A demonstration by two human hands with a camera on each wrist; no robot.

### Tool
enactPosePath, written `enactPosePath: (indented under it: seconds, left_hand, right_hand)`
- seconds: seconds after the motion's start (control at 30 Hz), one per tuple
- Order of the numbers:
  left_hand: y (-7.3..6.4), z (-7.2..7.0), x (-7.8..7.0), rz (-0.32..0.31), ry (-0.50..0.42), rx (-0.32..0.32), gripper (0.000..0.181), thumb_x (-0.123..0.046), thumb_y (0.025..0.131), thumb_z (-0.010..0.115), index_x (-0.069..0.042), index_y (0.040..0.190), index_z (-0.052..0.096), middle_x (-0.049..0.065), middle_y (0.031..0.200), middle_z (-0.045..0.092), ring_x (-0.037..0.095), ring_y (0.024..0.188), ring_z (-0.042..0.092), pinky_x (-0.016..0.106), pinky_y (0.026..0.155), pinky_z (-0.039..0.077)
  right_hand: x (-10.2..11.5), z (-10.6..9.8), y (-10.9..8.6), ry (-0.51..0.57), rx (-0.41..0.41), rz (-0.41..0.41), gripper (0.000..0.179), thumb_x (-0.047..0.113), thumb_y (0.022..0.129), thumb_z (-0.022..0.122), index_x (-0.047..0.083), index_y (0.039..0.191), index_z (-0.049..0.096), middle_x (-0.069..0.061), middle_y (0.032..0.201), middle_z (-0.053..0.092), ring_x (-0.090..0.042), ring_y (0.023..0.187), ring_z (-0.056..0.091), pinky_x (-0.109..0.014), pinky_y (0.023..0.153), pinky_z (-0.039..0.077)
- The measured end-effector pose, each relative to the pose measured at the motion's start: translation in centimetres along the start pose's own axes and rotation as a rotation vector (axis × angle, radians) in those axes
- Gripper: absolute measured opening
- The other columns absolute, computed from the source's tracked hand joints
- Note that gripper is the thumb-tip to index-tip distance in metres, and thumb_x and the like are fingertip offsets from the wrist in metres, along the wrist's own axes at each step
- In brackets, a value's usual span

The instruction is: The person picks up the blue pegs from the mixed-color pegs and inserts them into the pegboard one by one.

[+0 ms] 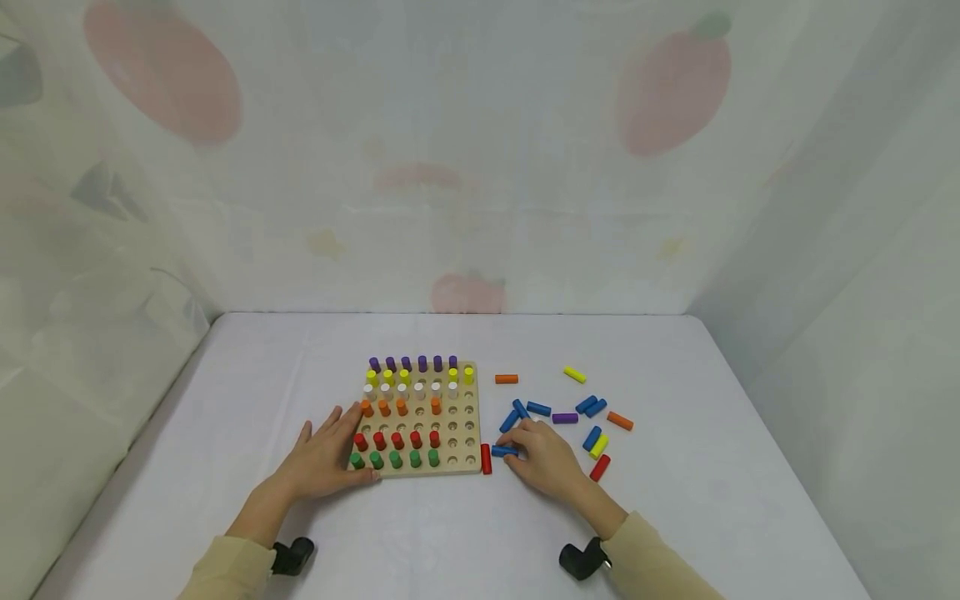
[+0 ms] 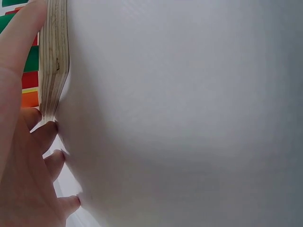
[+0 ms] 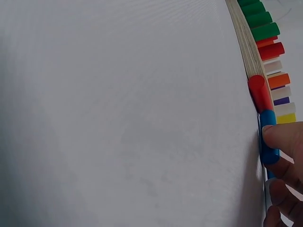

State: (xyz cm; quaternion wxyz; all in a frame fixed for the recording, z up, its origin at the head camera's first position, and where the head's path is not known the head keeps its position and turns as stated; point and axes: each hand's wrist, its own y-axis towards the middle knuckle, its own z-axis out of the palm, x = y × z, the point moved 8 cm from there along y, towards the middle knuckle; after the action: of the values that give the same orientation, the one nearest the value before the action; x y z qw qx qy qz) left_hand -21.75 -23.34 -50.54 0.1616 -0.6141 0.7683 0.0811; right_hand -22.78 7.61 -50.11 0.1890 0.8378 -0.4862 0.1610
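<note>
A wooden pegboard lies on the table, with rows of purple, yellow, white, orange, red and green pegs standing in it. My left hand rests at its left front corner, fingers spread along the side and thumb at the front edge. In the left wrist view the fingertips touch the board's corner and the cloth beside it. My right hand pinches a blue peg between thumb and fingers, low over the table. One end of this peg comes close to a red peg lying along the board's right edge.
Loose pegs lie scattered right of the board: several blue ones, a purple peg, orange pegs, yellow pegs and another red peg. Pale curtains stand behind and beside the white table.
</note>
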Motion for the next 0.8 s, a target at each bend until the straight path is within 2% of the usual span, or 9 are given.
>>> enactPosePath:
  seconds: [0.3,0.8]
  left_hand:
    - [0.0,0.1,0.0,0.004,0.001,-0.005,0.115,-0.073,0.063,0.064,-0.009,0.147,0.019,0.013,0.151,0.025,0.039,0.137,0.019,0.069,0.103,0.008]
    - [0.0,0.2,0.2,-0.008,-0.01,0.003,0.116,-0.074,0.062,0.063,-0.01,0.148,0.018,0.012,0.151,0.024,0.039,0.138,0.018,0.068,0.104,0.005]
  right_hand:
    - [0.1,-0.1,0.0,0.02,-0.019,-0.018,0.019,0.027,0.082,0.069,0.024,0.101,0.069,0.013,0.085,0.055,-0.002,0.075,0.047,-0.015,0.065,0.045]
    - [0.4,-1.3,0.7,0.056,-0.092,0.0,0.017,0.022,0.085,0.066,0.021,0.102,0.067,0.011,0.09,0.058,-0.002,0.076,0.047,-0.016,0.066,0.046]
